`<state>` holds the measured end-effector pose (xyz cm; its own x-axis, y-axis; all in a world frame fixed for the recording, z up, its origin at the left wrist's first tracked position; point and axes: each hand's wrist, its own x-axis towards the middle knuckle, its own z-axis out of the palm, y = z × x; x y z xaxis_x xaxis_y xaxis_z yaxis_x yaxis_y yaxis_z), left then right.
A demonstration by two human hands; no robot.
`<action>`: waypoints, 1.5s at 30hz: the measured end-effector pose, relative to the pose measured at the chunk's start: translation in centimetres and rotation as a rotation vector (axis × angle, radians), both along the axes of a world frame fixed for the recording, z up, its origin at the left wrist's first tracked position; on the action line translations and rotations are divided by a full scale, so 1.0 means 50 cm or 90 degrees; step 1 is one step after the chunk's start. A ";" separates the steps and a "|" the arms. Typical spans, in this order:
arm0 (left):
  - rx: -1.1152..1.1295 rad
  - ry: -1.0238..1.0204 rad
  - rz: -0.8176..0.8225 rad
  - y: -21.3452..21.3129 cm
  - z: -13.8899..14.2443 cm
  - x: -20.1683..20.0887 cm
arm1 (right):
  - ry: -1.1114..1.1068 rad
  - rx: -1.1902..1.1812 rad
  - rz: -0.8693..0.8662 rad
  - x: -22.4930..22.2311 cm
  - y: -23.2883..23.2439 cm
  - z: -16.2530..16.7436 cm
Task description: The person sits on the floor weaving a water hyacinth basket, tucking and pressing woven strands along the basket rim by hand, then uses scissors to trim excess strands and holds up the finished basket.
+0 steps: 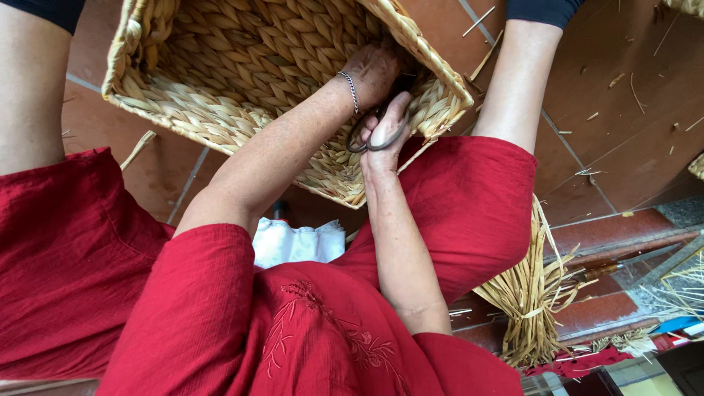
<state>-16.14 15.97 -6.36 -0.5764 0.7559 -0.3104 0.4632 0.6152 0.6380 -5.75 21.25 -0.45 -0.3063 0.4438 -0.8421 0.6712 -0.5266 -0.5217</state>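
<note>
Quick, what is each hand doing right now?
Left hand: reaching inside the basket; grip cannot be told.
Right hand: closed on the scissors at the basket's rim.

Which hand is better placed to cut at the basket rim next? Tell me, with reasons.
Right, probably. The right hand holds the scissors at the rim of the basket, while the left hand is inside the basket, apparently steadying it.

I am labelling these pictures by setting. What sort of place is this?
Probably a home or small workshop for basket weaving: a woven basket being trimmed with scissors, a bundle of dried straw, and straw scraps on the red tiled floor.
</note>
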 end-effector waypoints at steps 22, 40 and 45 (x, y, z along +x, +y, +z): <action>0.306 -0.332 0.423 0.033 -0.010 0.102 | 0.179 0.364 0.249 0.016 0.233 0.148; 0.051 -0.263 0.032 -0.001 0.037 0.028 | 0.221 -0.009 0.051 0.017 0.287 -0.077; 0.034 -0.321 0.044 0.024 0.031 0.005 | 0.238 -0.012 0.071 0.016 0.284 -0.085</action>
<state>-15.90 17.15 -4.81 -0.4146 0.7438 -0.5243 0.0487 0.5935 0.8034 -4.94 35.43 -4.70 -0.6385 0.3764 -0.6713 0.4905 -0.4731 -0.7318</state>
